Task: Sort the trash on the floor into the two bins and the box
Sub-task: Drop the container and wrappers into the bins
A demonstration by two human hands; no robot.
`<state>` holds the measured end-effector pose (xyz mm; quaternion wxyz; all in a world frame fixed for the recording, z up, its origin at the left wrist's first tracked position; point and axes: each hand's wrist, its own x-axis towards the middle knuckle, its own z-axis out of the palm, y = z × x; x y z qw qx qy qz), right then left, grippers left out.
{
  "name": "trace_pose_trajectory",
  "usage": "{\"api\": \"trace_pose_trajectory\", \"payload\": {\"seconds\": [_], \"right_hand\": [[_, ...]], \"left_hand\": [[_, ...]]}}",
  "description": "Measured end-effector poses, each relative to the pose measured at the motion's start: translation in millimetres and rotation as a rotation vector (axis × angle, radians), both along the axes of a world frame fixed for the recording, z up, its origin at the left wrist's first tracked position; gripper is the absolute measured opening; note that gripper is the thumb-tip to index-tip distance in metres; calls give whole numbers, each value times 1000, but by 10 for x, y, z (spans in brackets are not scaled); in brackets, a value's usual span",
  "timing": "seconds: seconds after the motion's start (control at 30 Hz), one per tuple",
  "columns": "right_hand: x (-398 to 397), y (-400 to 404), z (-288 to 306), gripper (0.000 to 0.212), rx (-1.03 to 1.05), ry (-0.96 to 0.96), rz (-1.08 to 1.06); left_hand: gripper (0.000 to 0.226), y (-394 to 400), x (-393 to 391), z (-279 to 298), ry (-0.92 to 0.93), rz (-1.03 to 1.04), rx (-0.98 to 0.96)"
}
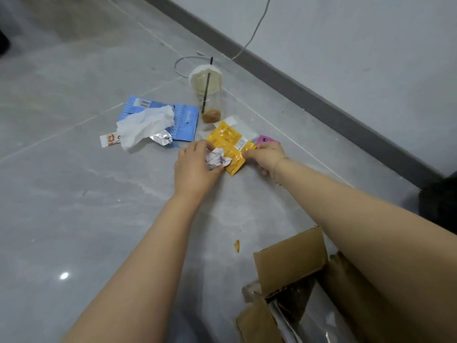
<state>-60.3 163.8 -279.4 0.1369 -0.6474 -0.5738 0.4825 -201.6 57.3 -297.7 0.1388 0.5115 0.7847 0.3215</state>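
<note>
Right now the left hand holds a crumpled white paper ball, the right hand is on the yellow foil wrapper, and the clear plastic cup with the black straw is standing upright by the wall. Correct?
Not quite. The head view shows the clear plastic cup lying on its side, black straw inside. The rest holds: left hand grips the crumpled white paper ball, right hand is on the yellow foil wrapper.

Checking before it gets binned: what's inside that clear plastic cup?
The clear plastic cup holds a dark straw and a brownish lump at the bottom. Any leftover liquid cannot be made out.
</note>
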Motion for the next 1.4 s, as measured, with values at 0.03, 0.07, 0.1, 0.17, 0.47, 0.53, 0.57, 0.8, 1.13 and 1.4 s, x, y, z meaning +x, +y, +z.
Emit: {"api": "trace_pose_trajectory", "payload": {"seconds": [0.03,0.07,0.1,0.17,0.47,0.53,0.57,0.8,1.13,1.4], "right_hand": [[21,-9,35,19,5,60,-25],[43,-23,81,20,6,121,-43],[75,-49,158,21,0,174,-55],[166,-119,335,16,1,261,-80],[859,-627,1323,12,303,213,22],[1038,-805,1575,19,402,171,94],[1154,-915,1720,22,451,148,116],[2332,-1601,2445,22,596,121,-32],[4566,-2341,3051,21,768,263,-599],[5409,-2445,3216,20,831,287,-856]], "left_hand": [[40,-11,-1,5,-34,11,25],[40,-33,-1,17,-87,32,53],[41,-68,8,51,-165,66,83],[52,-149,29,159,-414,156,93],[28,-793,537,1176,-1291,-104,217],[39,-986,717,1390,-1318,-167,215],[38,-1081,815,1503,-1315,-187,218],[33,-1389,1661,2194,-1169,-333,134],[36,-1268,3865,2740,-782,-778,-25],[63,-1147,4993,2703,-599,-916,-102]]}}
